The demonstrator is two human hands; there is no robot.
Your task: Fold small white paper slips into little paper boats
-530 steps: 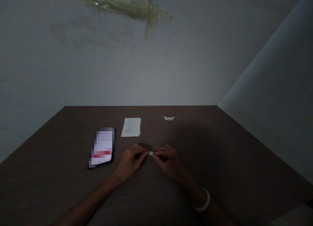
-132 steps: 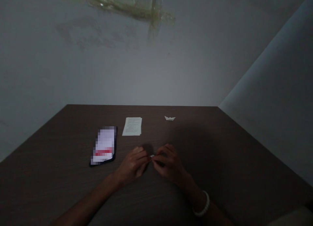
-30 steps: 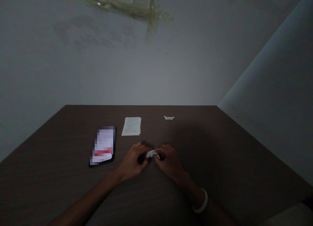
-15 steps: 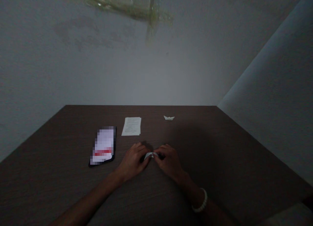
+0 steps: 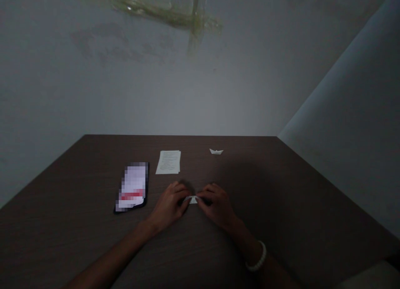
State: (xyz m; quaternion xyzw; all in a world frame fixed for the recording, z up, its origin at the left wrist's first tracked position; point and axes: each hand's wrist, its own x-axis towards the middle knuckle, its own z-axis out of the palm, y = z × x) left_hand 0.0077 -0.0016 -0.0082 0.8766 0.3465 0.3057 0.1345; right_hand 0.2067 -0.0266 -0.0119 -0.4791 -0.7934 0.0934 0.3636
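A small folded piece of white paper [image 5: 193, 200] is pinched between my two hands, just above or on the dark wooden table [image 5: 193, 255]. My left hand [image 5: 170, 203] grips its left end between thumb and fingers. On the other end, my right hand [image 5: 217, 205] is closed in the same kind of pinch; a pale beaded bracelet [image 5: 259, 257] circles that wrist. The fingers cover both ends of the paper, so only its middle shows. Farther back, a small folded paper boat [image 5: 216, 152] stands on the table.
A stack of printed paper sheets [image 5: 168, 162] lies beyond my left hand. Left of that hand is a dark-edged phone [image 5: 132, 187] with a lit, blurred screen. A grey wall [image 5: 200, 93] rises behind the table, and another slants along the right.
The paper's visible middle has gone from a narrow arched strip to a flatter, wider shape. Both hands have kept their pinch and barely shifted.
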